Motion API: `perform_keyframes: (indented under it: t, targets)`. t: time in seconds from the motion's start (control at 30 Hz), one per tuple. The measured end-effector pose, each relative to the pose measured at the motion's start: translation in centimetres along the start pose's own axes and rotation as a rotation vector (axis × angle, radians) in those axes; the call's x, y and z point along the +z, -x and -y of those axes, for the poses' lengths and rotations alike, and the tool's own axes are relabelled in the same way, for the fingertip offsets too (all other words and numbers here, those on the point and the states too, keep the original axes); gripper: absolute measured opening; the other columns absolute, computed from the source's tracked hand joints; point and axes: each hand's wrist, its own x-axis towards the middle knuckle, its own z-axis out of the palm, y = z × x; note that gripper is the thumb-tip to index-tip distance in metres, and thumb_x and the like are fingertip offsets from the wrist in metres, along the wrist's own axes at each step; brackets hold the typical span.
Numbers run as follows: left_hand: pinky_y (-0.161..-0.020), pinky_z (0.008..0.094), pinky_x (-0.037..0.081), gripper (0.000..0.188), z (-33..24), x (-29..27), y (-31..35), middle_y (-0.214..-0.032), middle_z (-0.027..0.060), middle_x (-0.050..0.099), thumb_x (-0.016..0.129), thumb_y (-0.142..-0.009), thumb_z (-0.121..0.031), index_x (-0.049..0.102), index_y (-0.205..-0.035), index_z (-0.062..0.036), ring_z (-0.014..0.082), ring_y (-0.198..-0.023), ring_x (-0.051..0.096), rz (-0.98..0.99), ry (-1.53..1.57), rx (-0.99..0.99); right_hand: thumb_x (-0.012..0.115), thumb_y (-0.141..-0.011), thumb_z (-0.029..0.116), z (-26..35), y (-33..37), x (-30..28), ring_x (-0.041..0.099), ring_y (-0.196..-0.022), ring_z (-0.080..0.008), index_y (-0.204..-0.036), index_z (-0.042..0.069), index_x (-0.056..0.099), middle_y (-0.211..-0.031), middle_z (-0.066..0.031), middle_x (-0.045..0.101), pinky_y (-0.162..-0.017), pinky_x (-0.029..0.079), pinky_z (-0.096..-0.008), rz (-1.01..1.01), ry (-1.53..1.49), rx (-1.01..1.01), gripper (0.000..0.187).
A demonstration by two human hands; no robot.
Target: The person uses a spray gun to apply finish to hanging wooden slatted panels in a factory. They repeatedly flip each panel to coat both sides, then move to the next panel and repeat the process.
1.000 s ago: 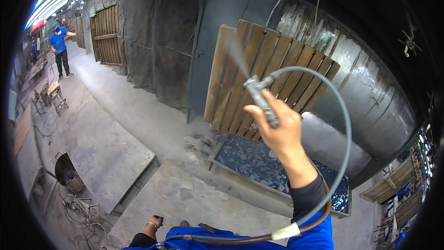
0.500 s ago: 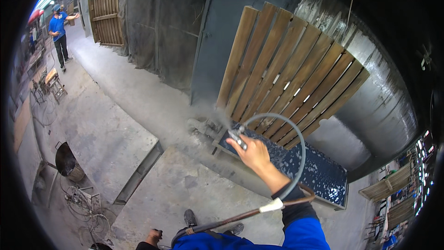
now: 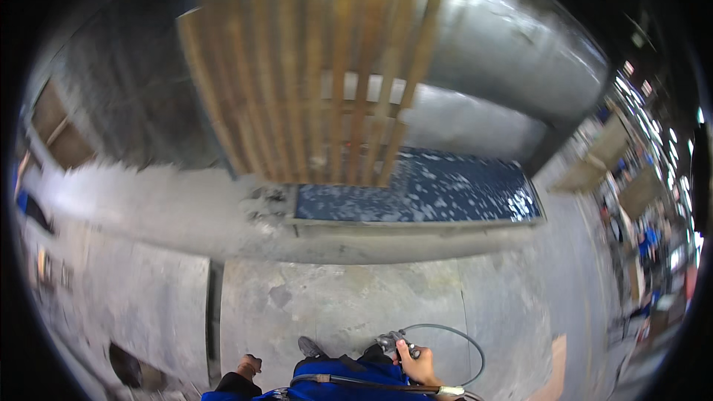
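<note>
My right hand (image 3: 420,364) grips a spray gun (image 3: 388,341) low in front of my body, above my right shoe. From the gun a thin grey hose (image 3: 482,356) loops out to the right and back toward my waist. My left hand (image 3: 250,364) hangs low at my left side with its fingers curled; whatever may be inside them is hidden. Beyond my hands, well out of reach of the gun, a brown slatted wooden panel (image 3: 297,74) hangs upright, blurred by motion. Its lower edge is over a long trough (image 3: 416,223) of dark blue liquid with pale flecks floating on it.
A shiny wet metal sheet (image 3: 483,122) stands behind the trough. Dark grey walling (image 3: 126,82) lies to the left. A gap (image 3: 215,304) splits the concrete floor slabs. A dark bucket (image 3: 125,365) is at lower left; a person in blue (image 3: 33,212) shows at the left rim.
My right hand has dropped with the spray gun from near the panel's lower edge to beside my waist. The mist at the nozzle is gone. My view has swung right.
</note>
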Motion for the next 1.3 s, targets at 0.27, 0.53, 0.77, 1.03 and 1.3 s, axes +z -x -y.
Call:
perform_keyframes:
  t: [0.27,0.53,0.77,1.03,1.3]
  targets:
    - [-0.065,0.0379,0.057,0.042,-7.9,-31.9,-10.3,-0.097,0.0157,0.073,0.072,-0.094,-0.027,0.064,-0.123,0.0031,0.0270,-0.075,0.070,-0.661,1.232,-0.150,0.070,-0.099,0.037,-0.8,3.0,-9.7,0.067,-0.073,-0.0098,-0.083,-0.001,0.076,-0.074,-0.0033,0.072,-0.069,0.054,-0.0282,-0.011,-0.252,-0.139,0.042]
    - [-0.049,0.0344,0.043,0.041,-38.1,-47.3,-7.5,-0.057,0.0034,0.047,0.067,-0.099,-0.028,0.051,-0.068,-0.0070,0.0175,-0.049,0.049,-0.469,1.411,0.490,0.074,-0.095,0.043,-4.2,4.1,-20.5,0.063,-0.070,-0.0096,-0.084,-0.002,0.076,-0.072,-0.0039,0.071,-0.065,0.052,-0.0293,-0.120,-0.261,-0.130,0.046]
    - [-0.048,0.0338,0.030,0.056,-51.7,-48.4,-3.4,-0.051,-0.0014,0.025,0.066,-0.099,-0.030,0.028,-0.059,-0.0170,0.0141,-0.044,0.025,-0.139,1.500,0.686,0.075,-0.093,0.048,-7.4,5.5,-25.6,0.049,-0.059,-0.0069,-0.080,0.000,0.074,-0.058,0.0015,0.056,-0.054,0.042,-0.0298,-0.319,-0.440,-0.174,0.050]
    - [-0.042,0.0320,0.020,0.051,-59.3,-51.7,-4.0,-0.050,-0.0032,0.023,0.062,-0.102,-0.028,0.031,-0.063,-0.0153,0.0115,-0.040,0.021,-0.030,1.403,0.705,0.075,-0.095,0.039,-9.8,4.9,-29.5,0.062,-0.071,-0.0063,-0.089,-0.001,0.077,-0.073,-0.0015,0.071,-0.066,0.050,-0.0266,-0.413,-0.451,0.025,0.041]
    - [-0.041,0.0301,0.025,0.041,-70.3,-57.4,-8.3,-0.056,-0.0019,0.035,0.063,-0.101,-0.021,0.042,-0.067,-0.0112,0.0100,-0.042,0.030,0.012,1.224,0.769,0.073,-0.097,0.038,-8.4,-1.6,-38.1,0.064,-0.072,-0.0073,-0.086,0.000,0.077,-0.075,-0.0028,0.073,-0.069,0.052,-0.0270,-0.500,-0.520,-0.007,0.041]
